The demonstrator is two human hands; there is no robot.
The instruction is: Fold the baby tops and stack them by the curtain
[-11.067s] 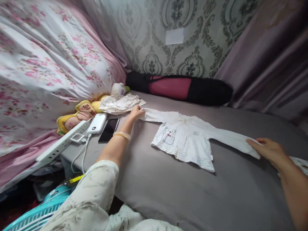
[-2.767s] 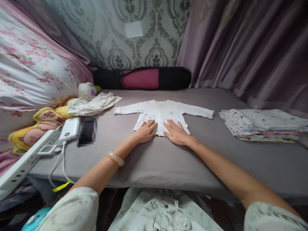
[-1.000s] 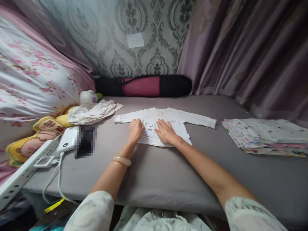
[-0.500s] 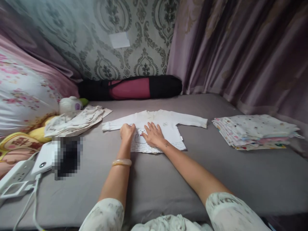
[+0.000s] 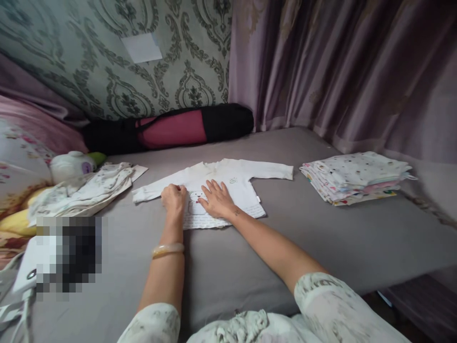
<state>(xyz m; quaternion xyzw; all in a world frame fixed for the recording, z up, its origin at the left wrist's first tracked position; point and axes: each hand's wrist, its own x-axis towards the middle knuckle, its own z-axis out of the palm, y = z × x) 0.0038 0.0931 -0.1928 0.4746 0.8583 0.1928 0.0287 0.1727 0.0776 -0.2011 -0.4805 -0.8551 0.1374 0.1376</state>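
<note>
A small white long-sleeved baby shirt (image 5: 235, 178) with a bear print lies spread flat on the grey bed (image 5: 278, 247), sleeves out to both sides. My left hand (image 5: 173, 198) rests on the shirt's left side with its fingers curled under, near the left armpit. My right hand (image 5: 216, 200) lies flat on the shirt's front, fingers stretched out and spread, just right of the bear print. A pale bangle sits on my left wrist.
A stack of folded patterned cloths (image 5: 355, 176) lies at the right. A crumpled pale garment (image 5: 85, 190) and a white plush toy (image 5: 69, 164) lie at the left. A black and red roll bag (image 5: 171, 128) lies along the wall. Purple curtains (image 5: 339, 71) hang behind. A white charger sits at the left edge.
The view has swung to the right. My hands have stayed on the shirt, the left curled at its left side and the right flat beside the bear print.
</note>
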